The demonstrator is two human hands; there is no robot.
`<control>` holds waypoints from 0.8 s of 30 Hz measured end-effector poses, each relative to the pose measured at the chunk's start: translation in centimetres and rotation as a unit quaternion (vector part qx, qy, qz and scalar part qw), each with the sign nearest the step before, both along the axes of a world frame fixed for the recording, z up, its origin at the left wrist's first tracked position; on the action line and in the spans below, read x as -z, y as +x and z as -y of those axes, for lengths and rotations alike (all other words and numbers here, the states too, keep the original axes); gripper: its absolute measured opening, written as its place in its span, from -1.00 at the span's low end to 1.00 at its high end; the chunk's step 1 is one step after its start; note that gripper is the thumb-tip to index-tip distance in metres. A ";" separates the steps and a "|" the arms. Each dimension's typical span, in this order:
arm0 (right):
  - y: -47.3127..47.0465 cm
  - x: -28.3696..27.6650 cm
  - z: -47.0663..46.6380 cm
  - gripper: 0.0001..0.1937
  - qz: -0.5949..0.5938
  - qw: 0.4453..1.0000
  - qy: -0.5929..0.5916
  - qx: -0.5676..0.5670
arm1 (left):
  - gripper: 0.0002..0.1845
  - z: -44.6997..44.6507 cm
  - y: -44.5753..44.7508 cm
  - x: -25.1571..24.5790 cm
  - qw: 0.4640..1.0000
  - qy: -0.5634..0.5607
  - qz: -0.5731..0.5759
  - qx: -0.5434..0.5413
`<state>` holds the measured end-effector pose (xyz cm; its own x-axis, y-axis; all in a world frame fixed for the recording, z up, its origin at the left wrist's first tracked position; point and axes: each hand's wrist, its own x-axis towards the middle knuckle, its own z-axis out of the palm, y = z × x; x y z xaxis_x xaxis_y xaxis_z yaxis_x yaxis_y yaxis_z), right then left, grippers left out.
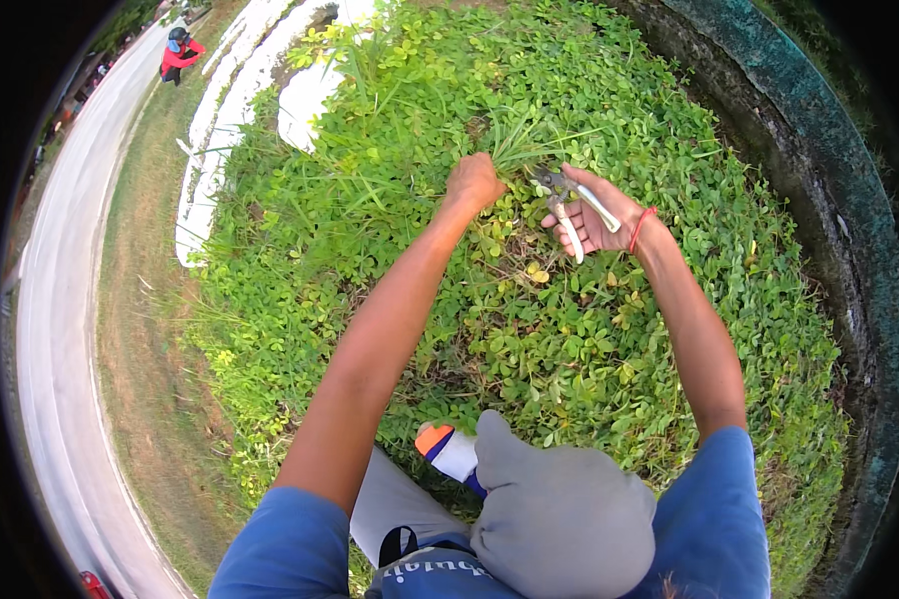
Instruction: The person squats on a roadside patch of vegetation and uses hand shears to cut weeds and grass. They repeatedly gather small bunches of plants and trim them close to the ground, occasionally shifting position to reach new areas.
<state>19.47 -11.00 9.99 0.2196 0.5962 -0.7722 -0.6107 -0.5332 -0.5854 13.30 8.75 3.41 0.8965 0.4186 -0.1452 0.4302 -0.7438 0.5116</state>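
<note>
My left hand (476, 182) is closed around the base of a tuft of long green grass blades (521, 142), which fan out up and to the right from the fist. Just right of it, my right hand (599, 213) holds a pair of pruning shears (565, 202) with white handles. The handles are spread apart, and the dark metal blades point up and left toward the grass. Low leafy ground cover (569, 337) surrounds both hands. Below them is a patch of brown stems with a few yellow leaves (537, 273).
A mossy concrete wall (831, 142) curves along the right side. White-painted edging (232, 120) borders the greenery at upper left. Beyond it run a dry grass verge (142, 329) and a paved road (60, 299). A person in red (181, 56) is far off at upper left.
</note>
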 end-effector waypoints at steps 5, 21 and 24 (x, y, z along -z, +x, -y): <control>1.8 1.5 -2.1 -0.23 0.003 0.998 -0.038 -0.045 | -0.53 -1.5 0.3 1.0 0.995 -0.073 0.021 -0.062; -3.3 0.9 3.0 -0.18 -0.039 0.997 0.067 -0.019 | -0.42 -3.6 -4.9 0.2 0.938 -0.314 0.130 -0.067; -3.8 2.4 2.6 -0.13 -0.150 0.985 0.082 0.032 | -0.44 -3.1 -5.2 -0.7 0.961 -0.272 0.048 -0.019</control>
<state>15.68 -13.64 7.58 0.0370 0.7107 -0.7025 -0.7987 -0.4015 -0.4482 8.07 11.81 4.16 0.9024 0.3368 -0.2688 0.3828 -0.3400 0.8590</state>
